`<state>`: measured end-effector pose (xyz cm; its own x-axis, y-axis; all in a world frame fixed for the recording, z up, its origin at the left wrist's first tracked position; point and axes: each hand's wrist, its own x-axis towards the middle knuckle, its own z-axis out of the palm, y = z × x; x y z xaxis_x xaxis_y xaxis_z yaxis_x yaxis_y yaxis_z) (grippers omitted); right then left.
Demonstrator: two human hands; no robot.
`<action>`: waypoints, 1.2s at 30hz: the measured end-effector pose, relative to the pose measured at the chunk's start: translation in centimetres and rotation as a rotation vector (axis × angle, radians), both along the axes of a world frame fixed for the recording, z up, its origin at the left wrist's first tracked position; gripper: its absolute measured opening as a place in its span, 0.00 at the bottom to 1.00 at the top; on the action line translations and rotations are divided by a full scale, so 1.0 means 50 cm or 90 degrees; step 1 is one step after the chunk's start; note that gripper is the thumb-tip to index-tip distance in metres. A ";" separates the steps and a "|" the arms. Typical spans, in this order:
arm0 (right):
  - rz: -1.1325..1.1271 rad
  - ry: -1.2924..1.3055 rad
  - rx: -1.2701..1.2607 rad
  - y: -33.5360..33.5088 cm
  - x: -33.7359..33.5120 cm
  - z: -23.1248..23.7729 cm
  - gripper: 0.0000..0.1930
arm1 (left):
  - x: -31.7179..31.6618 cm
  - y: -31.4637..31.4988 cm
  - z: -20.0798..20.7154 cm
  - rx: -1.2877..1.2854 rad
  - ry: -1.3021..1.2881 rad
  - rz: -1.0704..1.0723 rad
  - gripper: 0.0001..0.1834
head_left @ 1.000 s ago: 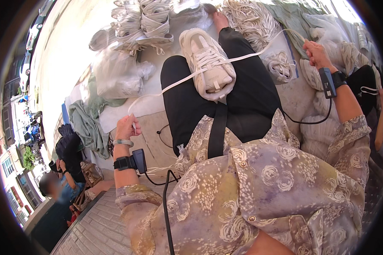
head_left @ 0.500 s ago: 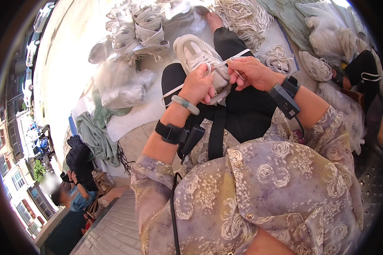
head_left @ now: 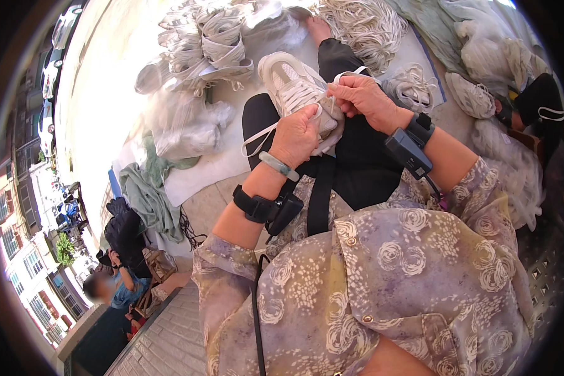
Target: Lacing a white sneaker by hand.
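A whitish sneaker (head_left: 287, 78) rests between my knees, its toe pointing away from me. White lace crosses its tongue in several rows. My left hand (head_left: 296, 133) is closed on a shoelace (head_left: 264, 130) at the collar end of the shoe, and a loop of it trails off to the left over my knee. To its right, my right hand (head_left: 365, 99) pinches the lace close to the upper eyelets. More of that lace curves above its knuckles. The shoe's heel part is partly hidden behind my hands.
Stacked pale sneakers (head_left: 222, 47) stand at the far left, by clear plastic bags (head_left: 191, 125). A heap of white laces (head_left: 363, 31) lies beyond my right hand. Another laced shoe (head_left: 412, 88) and a sneaker (head_left: 470, 95) sit to the right. Someone in blue (head_left: 130, 286) sits far left.
My right hand has moved slightly left, toward the shoe, and my left hand has turned. The lace that was stretched straight between and beyond them now curves loosely.
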<state>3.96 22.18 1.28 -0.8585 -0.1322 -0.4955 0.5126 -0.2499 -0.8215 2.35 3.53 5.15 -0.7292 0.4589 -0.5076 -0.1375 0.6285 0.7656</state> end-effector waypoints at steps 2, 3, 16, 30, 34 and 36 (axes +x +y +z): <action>-0.018 -0.004 -0.002 0.003 0.002 -0.001 0.12 | -0.004 0.010 -0.001 -0.032 -0.024 -0.017 0.23; -0.037 -0.009 -0.003 0.005 0.002 -0.002 0.11 | -0.008 0.011 -0.001 -0.032 -0.023 -0.018 0.23; -0.109 0.200 0.113 -0.019 -0.003 -0.038 0.06 | -0.013 0.022 0.000 0.033 -0.128 0.067 0.29; -0.108 0.326 0.326 -0.032 -0.010 -0.040 0.04 | -0.004 0.010 -0.010 0.084 -0.148 0.076 0.29; -0.080 0.393 0.432 -0.037 -0.008 -0.026 0.05 | -0.003 -0.021 -0.010 0.174 -0.106 0.157 0.19; -0.060 0.409 0.441 -0.038 -0.010 -0.029 0.06 | -0.008 -0.059 0.003 0.241 -0.101 0.219 0.13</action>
